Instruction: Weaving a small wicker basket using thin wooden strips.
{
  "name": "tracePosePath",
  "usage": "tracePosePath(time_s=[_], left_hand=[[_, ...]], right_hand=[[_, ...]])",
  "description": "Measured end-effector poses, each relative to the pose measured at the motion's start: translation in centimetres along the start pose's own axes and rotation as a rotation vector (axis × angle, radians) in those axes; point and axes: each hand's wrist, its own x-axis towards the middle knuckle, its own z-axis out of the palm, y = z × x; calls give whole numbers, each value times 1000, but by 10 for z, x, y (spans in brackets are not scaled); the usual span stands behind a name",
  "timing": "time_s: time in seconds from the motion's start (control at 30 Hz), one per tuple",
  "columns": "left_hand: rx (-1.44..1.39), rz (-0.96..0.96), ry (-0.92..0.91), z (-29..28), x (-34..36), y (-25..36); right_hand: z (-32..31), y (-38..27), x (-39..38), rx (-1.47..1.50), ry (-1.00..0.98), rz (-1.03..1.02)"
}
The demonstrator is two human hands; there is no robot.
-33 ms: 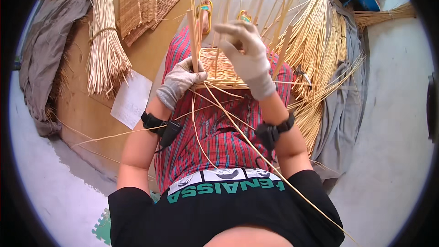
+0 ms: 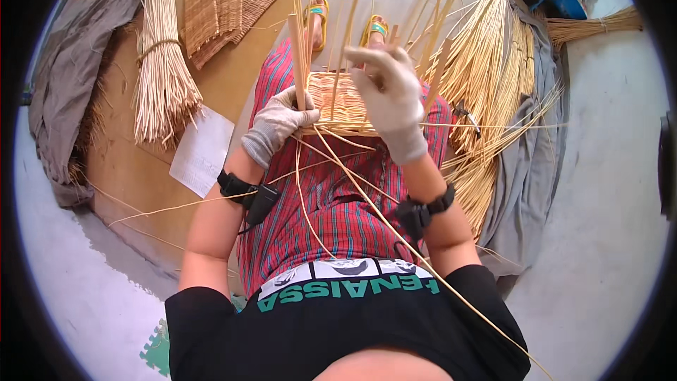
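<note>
A small wicker basket (image 2: pixel 331 95) rests on my lap, its woven base showing and long upright stakes rising from it. My left hand (image 2: pixel 281 120), in a pale glove, is closed round the basket's left near corner, beside a flat wooden stick (image 2: pixel 297 56). My right hand (image 2: pixel 388 88), gloved too, is raised over the right side of the weave. Its index finger stretches left near the upright stakes, the other fingers are bent, and nothing shows in its grasp. A long loose cane strand (image 2: pixel 367 197) runs from the near edge across my lap.
A tied bundle of canes (image 2: pixel 162 63) lies on the left, with woven panels (image 2: pixel 226 10) beyond it. A white sheet (image 2: pixel 203 152) lies near my left forearm. To the right, a large heap of canes (image 2: pixel 486 49) lies on grey cloth (image 2: pixel 532 190).
My right hand has come slightly down and to the right, its fingers now more bent. Upright stakes near it have shifted. My left hand keeps its place at the basket's corner.
</note>
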Motion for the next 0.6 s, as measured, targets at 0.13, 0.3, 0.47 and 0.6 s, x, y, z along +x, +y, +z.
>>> tracePosePath(time_s=[0.13, 0.3, 0.47, 0.6], left_hand=[[19, -28, 42, 2, -1, -4], [-1, 11, -9, 1, 2, 3], [89, 44, -26, 4, 4, 3], [50, 64, -38, -6, 0, -3]], right_hand=[[-21, 7, -81, -287, 105, 263], [26, -6, -49, -295, -92, 1], [79, 34, -27, -627, -386, 292], [71, 28, -30, -494, -389, 163]])
